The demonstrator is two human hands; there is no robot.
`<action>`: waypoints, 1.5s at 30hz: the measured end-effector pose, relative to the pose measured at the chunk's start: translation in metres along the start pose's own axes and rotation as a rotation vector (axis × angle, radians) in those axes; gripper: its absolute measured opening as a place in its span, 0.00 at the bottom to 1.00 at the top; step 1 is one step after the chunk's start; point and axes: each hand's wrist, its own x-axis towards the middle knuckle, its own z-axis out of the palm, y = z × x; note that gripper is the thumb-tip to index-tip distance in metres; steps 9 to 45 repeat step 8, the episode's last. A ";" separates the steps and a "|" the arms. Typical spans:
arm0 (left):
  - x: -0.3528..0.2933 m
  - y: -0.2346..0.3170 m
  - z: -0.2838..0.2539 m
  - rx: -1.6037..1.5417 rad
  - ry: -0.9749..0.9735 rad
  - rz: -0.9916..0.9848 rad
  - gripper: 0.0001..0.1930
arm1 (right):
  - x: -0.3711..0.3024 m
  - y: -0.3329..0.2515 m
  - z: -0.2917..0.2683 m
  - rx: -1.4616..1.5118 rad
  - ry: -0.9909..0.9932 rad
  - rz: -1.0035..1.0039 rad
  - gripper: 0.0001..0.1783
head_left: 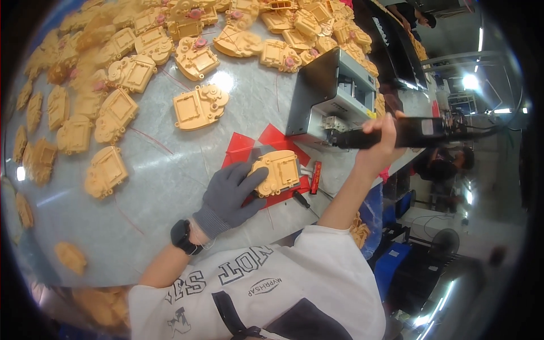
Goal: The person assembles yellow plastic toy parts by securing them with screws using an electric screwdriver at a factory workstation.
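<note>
My left hand point(226, 192), in a grey glove, grips a yellow plastic housing point(282, 171) by its left side. The housing rests over red pieces point(240, 148) laid on the table. My bare right hand point(381, 144) is wrapped round a black electric screwdriver point(419, 132), held level with its cable running off to the right. The screwdriver's nose points left, at the front of a grey and black box-shaped machine point(314, 93) that looks like a screw feeder. Whether its bit touches the machine is too small to tell.
Many similar yellow housings point(198, 106) lie across the table point(175, 226), heaped at the back and left, some with thin red wires. Near the held one are a small black-handled screwdriver point(301, 199) and a red tool point(316, 177). Other people point(447, 163) sit at the right.
</note>
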 end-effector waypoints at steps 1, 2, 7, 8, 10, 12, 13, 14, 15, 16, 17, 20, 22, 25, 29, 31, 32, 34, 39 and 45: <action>-0.001 0.000 0.000 -0.006 -0.006 0.003 0.31 | -0.010 -0.008 -0.005 0.081 -0.018 0.036 0.20; 0.000 -0.001 0.001 -0.017 -0.011 0.011 0.31 | -0.019 -0.016 -0.012 0.158 -0.036 0.068 0.20; -0.002 -0.003 0.001 -0.013 -0.027 0.003 0.32 | -0.066 -0.043 -0.002 0.444 -0.247 0.026 0.25; 0.001 -0.002 -0.001 -0.004 -0.025 0.000 0.32 | -0.068 -0.044 0.006 0.479 -0.307 0.017 0.26; 0.001 -0.002 -0.001 -0.004 -0.025 0.000 0.32 | -0.068 -0.044 0.006 0.479 -0.307 0.017 0.26; 0.001 -0.002 -0.001 -0.004 -0.025 0.000 0.32 | -0.068 -0.044 0.006 0.479 -0.307 0.017 0.26; 0.001 -0.002 -0.001 -0.004 -0.025 0.000 0.32 | -0.068 -0.044 0.006 0.479 -0.307 0.017 0.26; 0.001 -0.002 -0.001 -0.004 -0.025 0.000 0.32 | -0.068 -0.044 0.006 0.479 -0.307 0.017 0.26; 0.001 -0.002 -0.001 -0.004 -0.025 0.000 0.32 | -0.068 -0.044 0.006 0.479 -0.307 0.017 0.26; 0.001 -0.002 -0.001 -0.004 -0.025 0.000 0.32 | -0.068 -0.044 0.006 0.479 -0.307 0.017 0.26; 0.001 -0.002 -0.001 -0.004 -0.025 0.000 0.32 | -0.068 -0.044 0.006 0.479 -0.307 0.017 0.26; 0.001 -0.002 -0.001 -0.004 -0.025 0.000 0.32 | -0.068 -0.044 0.006 0.479 -0.307 0.017 0.26; 0.001 -0.002 -0.001 -0.004 -0.025 0.000 0.32 | -0.068 -0.044 0.006 0.479 -0.307 0.017 0.26; 0.001 -0.002 -0.001 -0.004 -0.025 0.000 0.32 | -0.068 -0.044 0.006 0.479 -0.307 0.017 0.26; 0.001 -0.002 -0.001 -0.004 -0.025 0.000 0.32 | -0.068 -0.044 0.006 0.479 -0.307 0.017 0.26; 0.001 -0.002 -0.001 -0.004 -0.025 0.000 0.32 | -0.068 -0.044 0.006 0.479 -0.307 0.017 0.26; 0.001 -0.002 -0.001 -0.004 -0.025 0.000 0.32 | -0.068 -0.044 0.006 0.479 -0.307 0.017 0.26; 0.001 -0.002 -0.001 -0.004 -0.025 0.000 0.32 | -0.068 -0.044 0.006 0.479 -0.307 0.017 0.26; 0.001 -0.002 -0.001 -0.004 -0.025 0.000 0.32 | -0.068 -0.044 0.006 0.479 -0.307 0.017 0.26; 0.001 -0.002 -0.001 -0.004 -0.025 0.000 0.32 | -0.068 -0.044 0.006 0.479 -0.307 0.017 0.26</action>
